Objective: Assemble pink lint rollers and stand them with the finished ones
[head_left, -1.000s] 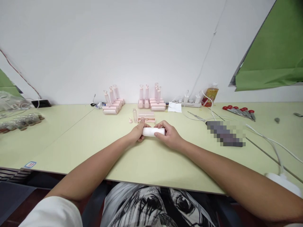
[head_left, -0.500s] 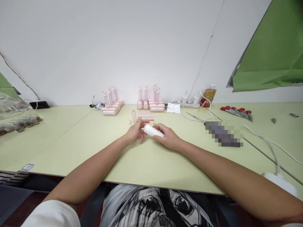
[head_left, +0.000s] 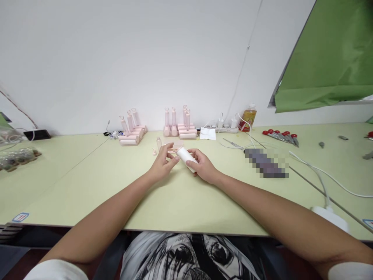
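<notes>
Gripped in right hand [head_left: 204,168], tilted over table [head_left: 175,202], beside left hand [head_left: 160,165] with parted fingers: white cylinder [head_left: 185,157]. Seemingly finished: pink roller sets [head_left: 188,135]. Seemingly unassembled: cylinder, clear bottle [head_left: 159,144], pink stopper [head_left: 154,152].

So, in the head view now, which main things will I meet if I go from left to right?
Plastic-wrapped pieces, left group of pink pieces, small clear bottle, held white tube, white paper, drink bottle, red-ended tools.
</notes>
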{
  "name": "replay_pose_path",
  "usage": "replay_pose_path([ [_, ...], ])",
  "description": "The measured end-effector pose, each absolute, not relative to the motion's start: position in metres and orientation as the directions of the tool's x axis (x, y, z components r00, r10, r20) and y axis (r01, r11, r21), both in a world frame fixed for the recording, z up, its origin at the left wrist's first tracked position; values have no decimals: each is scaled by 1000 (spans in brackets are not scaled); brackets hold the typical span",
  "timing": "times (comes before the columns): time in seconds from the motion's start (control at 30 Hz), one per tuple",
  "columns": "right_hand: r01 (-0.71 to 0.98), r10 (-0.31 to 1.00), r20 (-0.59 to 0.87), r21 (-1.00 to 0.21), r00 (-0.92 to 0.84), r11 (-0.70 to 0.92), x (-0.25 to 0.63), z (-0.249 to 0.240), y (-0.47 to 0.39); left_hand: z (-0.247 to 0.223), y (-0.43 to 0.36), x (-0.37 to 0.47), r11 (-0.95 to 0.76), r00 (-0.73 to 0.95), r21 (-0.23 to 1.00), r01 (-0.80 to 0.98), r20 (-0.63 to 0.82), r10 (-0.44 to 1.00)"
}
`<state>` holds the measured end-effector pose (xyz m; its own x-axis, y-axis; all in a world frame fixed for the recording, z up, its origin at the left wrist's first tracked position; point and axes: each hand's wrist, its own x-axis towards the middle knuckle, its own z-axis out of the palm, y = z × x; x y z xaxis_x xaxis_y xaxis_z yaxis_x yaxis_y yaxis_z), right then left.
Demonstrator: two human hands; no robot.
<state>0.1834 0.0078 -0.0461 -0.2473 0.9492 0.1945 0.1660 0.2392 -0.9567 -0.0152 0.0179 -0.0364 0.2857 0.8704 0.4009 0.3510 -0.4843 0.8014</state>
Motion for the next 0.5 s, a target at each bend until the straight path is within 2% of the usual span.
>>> replay_pose_path([
  [0.2, 184, 952, 190, -954, -239, 237, 184, -47, 8, -31, 17, -18, -528, 192, 764, 370, 494, 848],
  [0.5, 186, 949, 198, -951, -247, 247, 183, -47, 8, -30, 15, -17, -546, 173, 755, 364, 521, 836],
])
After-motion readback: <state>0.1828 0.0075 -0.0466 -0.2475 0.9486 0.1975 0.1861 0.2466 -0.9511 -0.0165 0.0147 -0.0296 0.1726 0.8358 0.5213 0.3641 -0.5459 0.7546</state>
